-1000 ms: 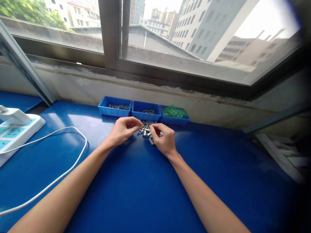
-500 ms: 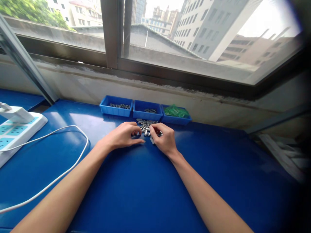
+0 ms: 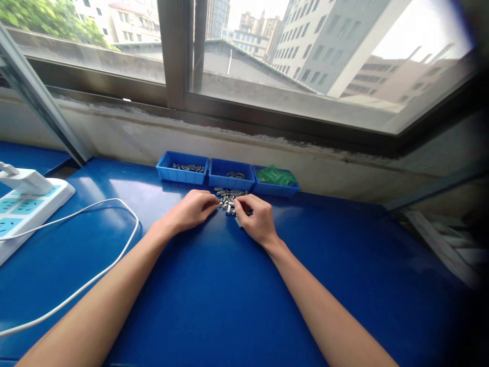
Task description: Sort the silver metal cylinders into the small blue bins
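A loose pile of small shiny metal parts (image 3: pixel 228 200), some of them short cylinders, lies on the blue tabletop (image 3: pixel 225 295). At the pile's left edge is my left hand (image 3: pixel 196 209), its thumb and fingers pinched together near a small metal part. My right hand (image 3: pixel 256 216) rests over the right side of the pile, with fingers curled and thumb against the index finger. What lies within either pinch is too small to make out. A metal cylinder (image 3: pixel 238 222) shows just under the right hand.
Behind the pile stand three blue bins: the left bin (image 3: pixel 181 176) and middle bin (image 3: pixel 231 182) hold small metal parts, the right bin (image 3: pixel 275 190) green plastic bags (image 3: pixel 277 176). On the left are a white power strip (image 3: pixel 57 196) and its looping cable (image 3: pixel 114 260). A window runs behind.
The thumb and fingers of my left hand were apart and have now closed into a pinch at the pile's left edge. My right hand has barely moved.
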The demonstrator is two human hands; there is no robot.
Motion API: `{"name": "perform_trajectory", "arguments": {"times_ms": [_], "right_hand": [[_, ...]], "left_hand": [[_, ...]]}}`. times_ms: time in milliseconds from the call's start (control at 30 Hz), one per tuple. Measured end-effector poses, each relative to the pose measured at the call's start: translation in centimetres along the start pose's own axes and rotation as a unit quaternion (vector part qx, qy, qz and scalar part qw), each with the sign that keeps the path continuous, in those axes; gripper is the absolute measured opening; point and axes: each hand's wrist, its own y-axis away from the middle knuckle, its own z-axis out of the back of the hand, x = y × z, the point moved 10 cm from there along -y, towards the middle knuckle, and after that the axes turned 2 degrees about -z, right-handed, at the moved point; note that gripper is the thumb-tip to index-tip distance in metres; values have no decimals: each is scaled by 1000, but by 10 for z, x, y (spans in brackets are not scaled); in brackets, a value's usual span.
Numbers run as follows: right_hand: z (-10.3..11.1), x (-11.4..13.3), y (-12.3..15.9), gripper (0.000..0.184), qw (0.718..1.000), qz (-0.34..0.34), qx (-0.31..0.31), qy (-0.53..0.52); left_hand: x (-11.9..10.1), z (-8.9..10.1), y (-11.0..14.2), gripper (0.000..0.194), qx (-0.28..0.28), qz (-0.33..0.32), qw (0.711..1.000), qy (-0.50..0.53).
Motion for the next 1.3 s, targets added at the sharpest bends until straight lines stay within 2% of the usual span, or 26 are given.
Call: {"name": "perform_trajectory", "arguments": {"times_ms": [233,400,633,833,967,1067,1200,1300], "right_hand": [[0,-2,0,15,1000,-4,-4,-2],[0,-2,0,15,1000,-3,0,-2],[0,-1,0,17,1000,-9,0,1],[0,0,0,16,1000,-7,0,0],[0,0,0,16,1000,-6,1,0],[0,0,0,17,1000,-6,2,4],[0,-1,-1,17,1000,-5,-1,3],[0,-1,0,18,1000,-6,-1,5]], "left_hand": [[0,1,2,22,-32,9,999,-36],[-2,-9,2,25,-11,-12,998,-65],[0,-6,2,16,2,-2,998,-55],[-3,9,-1,8,-74,23,995,55],[1,14,-2,17,-121,66,978,155],[6,13,-1,23,-126,93,966,204],[11,10,0,35,-103,112,970,189],[15,12,1,42,-111,128,975,145]]}}
